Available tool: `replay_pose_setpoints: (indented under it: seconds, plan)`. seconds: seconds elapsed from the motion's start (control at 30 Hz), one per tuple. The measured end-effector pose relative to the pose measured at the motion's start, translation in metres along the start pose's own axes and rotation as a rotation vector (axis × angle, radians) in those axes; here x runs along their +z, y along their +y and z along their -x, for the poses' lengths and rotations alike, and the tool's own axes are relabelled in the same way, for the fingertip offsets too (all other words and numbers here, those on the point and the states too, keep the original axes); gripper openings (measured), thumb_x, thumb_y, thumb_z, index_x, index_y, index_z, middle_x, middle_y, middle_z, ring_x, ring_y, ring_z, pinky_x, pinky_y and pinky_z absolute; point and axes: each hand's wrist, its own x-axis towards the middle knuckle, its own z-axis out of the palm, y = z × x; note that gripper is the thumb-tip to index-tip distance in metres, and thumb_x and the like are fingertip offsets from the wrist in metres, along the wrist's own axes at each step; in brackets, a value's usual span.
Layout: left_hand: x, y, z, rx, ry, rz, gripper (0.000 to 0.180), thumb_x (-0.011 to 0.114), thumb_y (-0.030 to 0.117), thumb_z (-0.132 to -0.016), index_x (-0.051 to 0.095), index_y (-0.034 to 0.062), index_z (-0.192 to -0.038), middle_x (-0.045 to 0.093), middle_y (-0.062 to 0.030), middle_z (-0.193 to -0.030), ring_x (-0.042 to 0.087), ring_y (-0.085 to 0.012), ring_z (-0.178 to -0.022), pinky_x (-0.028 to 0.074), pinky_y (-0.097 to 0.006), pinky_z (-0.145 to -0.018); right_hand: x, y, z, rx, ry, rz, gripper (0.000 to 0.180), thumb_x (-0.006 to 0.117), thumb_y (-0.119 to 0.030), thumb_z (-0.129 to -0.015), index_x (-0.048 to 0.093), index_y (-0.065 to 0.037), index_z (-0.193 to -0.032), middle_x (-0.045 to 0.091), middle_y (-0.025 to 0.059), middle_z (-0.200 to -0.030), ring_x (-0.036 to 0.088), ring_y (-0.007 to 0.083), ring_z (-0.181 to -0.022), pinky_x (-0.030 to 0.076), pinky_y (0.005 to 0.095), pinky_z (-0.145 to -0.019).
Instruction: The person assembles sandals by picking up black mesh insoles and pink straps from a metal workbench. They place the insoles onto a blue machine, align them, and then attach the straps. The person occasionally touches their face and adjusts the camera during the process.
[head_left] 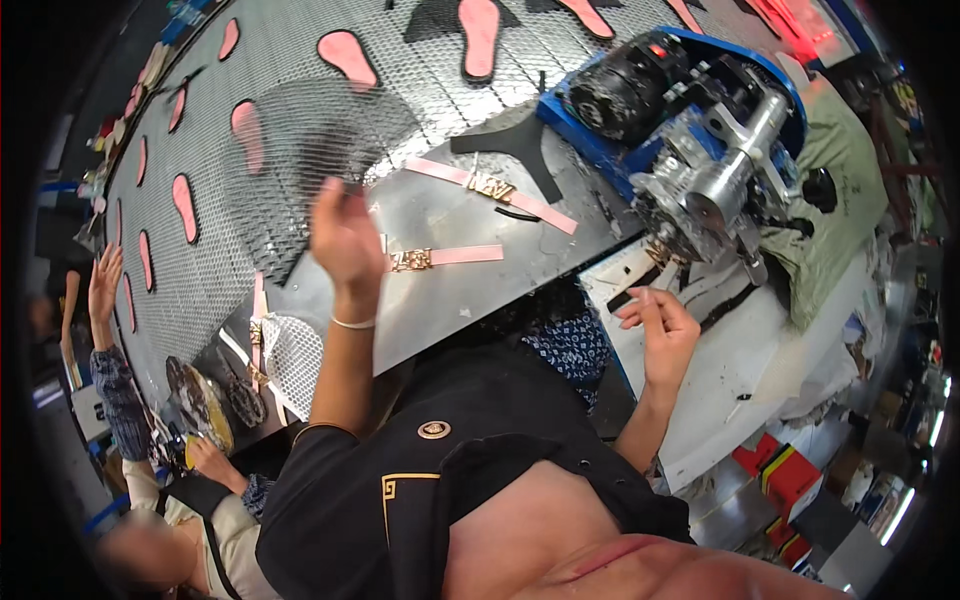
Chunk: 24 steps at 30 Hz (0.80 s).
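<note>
My left hand [343, 235] is raised over the grey metal table [440, 300], fingers loosely curled, holding nothing I can see. Just to its right lies a pink strap with a gold buckle [440, 257]. A second pink strap with gold ornament [492, 187] lies farther back, beside a black cut piece [515, 140]. My right hand [660, 330] hovers open over the white bench surface [740, 370], below a metal machine head [715, 190] on a blue base. Nothing is in it.
A perforated conveyor [300, 110] carries several pink sole-shaped pieces [346, 55] and a sheet of dark mesh. Another person at the lower left raises a hand [104, 285] at the belt's edge. Straps and round trays [205, 400] sit at the table's near-left edge. Red boxes [785, 480] lie lower right.
</note>
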Motion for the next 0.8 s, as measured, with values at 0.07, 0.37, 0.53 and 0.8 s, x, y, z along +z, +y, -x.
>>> replay_pose_setpoints:
  seconds: [0.07,0.37,0.53,0.8]
  plan:
    - [-0.042,0.016,-0.041,0.375,0.16,-0.593,0.034,0.045,0.004,-0.093,0.051,-0.0094,-0.123,0.059,-0.0203,-0.123,0.052,-0.0287,-0.121,0.035,-0.038,-0.108,0.003,0.015,0.001,0.027,-0.023,0.014,0.022,0.057,-0.013,-0.096,0.066,0.007,-0.095,0.067,0.0094,-0.073,0.061,0.0101,-0.063,0.047,0.0225,-0.059]
    - [-0.09,-0.036,-0.139,0.276,-0.128,-2.32,0.067,0.052,0.011,-0.078,0.036,0.0029,-0.142,0.035,-0.0231,-0.146,0.031,-0.0368,-0.137,0.023,-0.061,-0.106,0.005,0.057,-0.012,0.092,-0.026,0.104,0.02,0.056,-0.013,-0.095,0.067,0.004,-0.098,0.066,0.0068,-0.071,0.057,0.0079,-0.059,0.044,0.0219,-0.057]
    - [-0.112,-0.083,-0.147,0.09,-0.141,-2.254,0.063,0.048,0.018,-0.085,0.034,0.0044,-0.144,0.03,-0.0227,-0.15,0.029,-0.0375,-0.139,0.022,-0.063,-0.107,0.0,0.076,-0.008,0.085,0.01,0.081,0.02,0.056,-0.013,-0.096,0.067,0.003,-0.097,0.066,0.0058,-0.069,0.055,0.0065,-0.057,0.042,0.0209,-0.054]
    - [-0.054,-0.101,-0.226,0.231,-0.09,-2.003,0.067,0.05,0.028,-0.08,0.038,0.0007,-0.14,0.042,-0.0252,-0.14,0.037,-0.0426,-0.131,0.026,-0.059,-0.105,-0.002,0.1,-0.005,-0.069,0.107,0.114,0.018,0.055,-0.01,-0.096,0.067,0.003,-0.097,0.064,0.0043,-0.065,0.051,0.0045,-0.051,0.039,0.02,-0.048]
